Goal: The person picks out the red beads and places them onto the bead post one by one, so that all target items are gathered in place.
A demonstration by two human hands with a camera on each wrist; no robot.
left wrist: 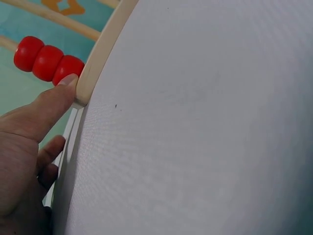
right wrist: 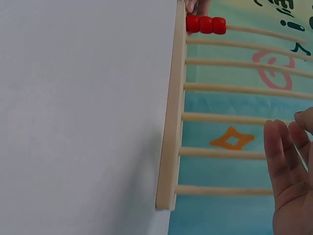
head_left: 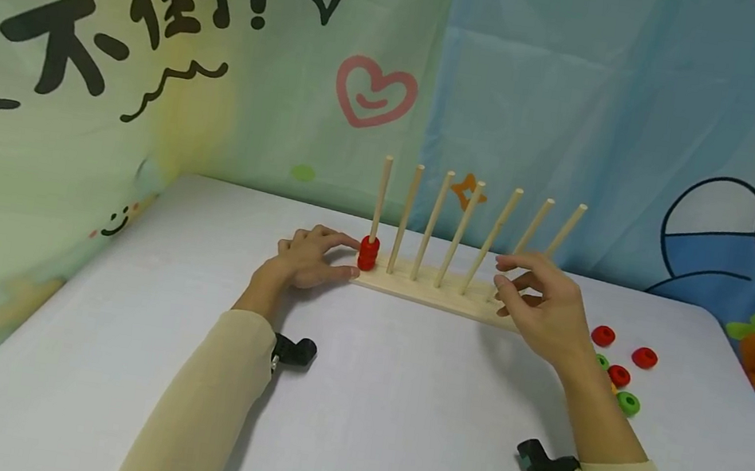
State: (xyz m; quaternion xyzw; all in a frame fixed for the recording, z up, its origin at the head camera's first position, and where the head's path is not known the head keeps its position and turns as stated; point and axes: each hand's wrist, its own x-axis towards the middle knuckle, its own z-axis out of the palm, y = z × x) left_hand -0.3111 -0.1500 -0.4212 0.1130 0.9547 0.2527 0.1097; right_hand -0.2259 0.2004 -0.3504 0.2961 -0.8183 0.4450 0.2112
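Note:
A wooden peg stand (head_left: 437, 300) with several upright rods stands toward the back of the table. Three red beads (left wrist: 48, 62) are stacked on its leftmost rod, down against the base. My left hand (head_left: 307, 258) grips the left end of the base, thumb beside the lowest bead; its other fingers are partly hidden. My right hand (head_left: 548, 308) is raised in front of the rods at the stand's right end. Its fingers are loosely bent, with a gap to the thumb and no bead visible in it. In the right wrist view, fingertips (right wrist: 272, 128) appear near the rods.
Right of the stand lie loose beads on the white table (head_left: 393, 431): a red bead (head_left: 644, 357), another red bead (head_left: 602, 335), a green bead (head_left: 627, 403) and others partly behind my right wrist. A printed cloth backdrop (head_left: 557, 92) hangs behind the table.

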